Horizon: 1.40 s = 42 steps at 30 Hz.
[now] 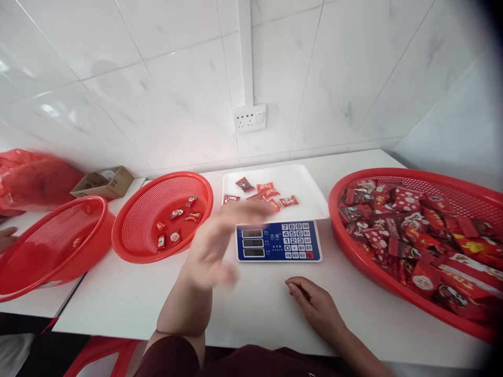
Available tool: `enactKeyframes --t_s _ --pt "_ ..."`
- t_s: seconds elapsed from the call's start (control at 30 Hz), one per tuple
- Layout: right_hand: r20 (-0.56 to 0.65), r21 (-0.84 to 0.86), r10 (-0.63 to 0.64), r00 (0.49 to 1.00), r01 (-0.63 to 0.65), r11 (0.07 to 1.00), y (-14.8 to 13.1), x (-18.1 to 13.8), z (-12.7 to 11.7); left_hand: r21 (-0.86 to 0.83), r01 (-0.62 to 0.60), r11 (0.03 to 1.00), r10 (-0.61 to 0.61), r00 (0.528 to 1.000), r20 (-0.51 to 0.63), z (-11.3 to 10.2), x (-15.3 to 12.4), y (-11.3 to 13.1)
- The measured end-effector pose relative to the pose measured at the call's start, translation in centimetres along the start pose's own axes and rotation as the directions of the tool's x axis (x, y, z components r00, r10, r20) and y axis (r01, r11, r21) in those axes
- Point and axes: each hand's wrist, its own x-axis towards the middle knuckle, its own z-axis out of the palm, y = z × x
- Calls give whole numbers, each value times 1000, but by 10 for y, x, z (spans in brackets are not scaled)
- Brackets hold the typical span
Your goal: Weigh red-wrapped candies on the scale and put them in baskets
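My left hand is raised in front of the scale tray's near left corner, smeared by motion. Its fingers stretch to the right with the thumb apart, and nothing shows between them. Loosely curled, my right hand rests on the white table below the keypad, thumb against the fingers; no object shows in it. Between and beyond the hands stands a digital scale with a blue panel. Several red-wrapped candies lie on its white tray. My left hand hides part of the tray and panel.
At right, a large red basket is heaped with wrapped candies. A red sieve basket at left holds several candies; another red basket stands beyond, with a person's hand beside it. Behind are a cardboard box and a wall socket.
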Motion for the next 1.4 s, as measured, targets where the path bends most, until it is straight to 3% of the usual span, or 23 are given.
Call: enactKeyframes --t_s 0.07,0.13,0.27,0.37,0.53,0.7,0.9,1.0,1.17,1.4 --pt "1 10 -2 1000 2 1000 0 0 1 103 45 994 -45 999 -4 13 21 -22" --pt "9 16 -1 1000 1 1000 1 0 1 315 185 931 -212 976 55 29 36 -48" --pt "7 29 -8 1000 7 1000 -1 1 1 513 307 802 -491 828 272 57 51 -87" --pt "1 31 -12 1000 12 999 -3 1 0 520 315 794 -536 765 357 68 60 -96" --pt "-10 46 -14 1000 14 999 -4 2 1 467 251 848 -484 724 490 81 78 -85" --pt "-2 53 -17 1000 17 998 -1 0 1 548 153 823 -473 717 511 96 88 -65" --pt "-22 67 -20 1000 21 998 2 1 4 480 63 875 -388 684 618 110 86 -49" --pt "-11 68 -28 1000 29 997 2 0 4 460 18 888 -334 712 618 113 82 -50" --pt "-5 72 -35 999 35 997 -1 -1 1 450 11 893 -280 797 536 105 74 -59" --pt "-76 112 -24 997 32 993 -6 -2 3 431 -21 902 -251 786 565 82 66 -78"
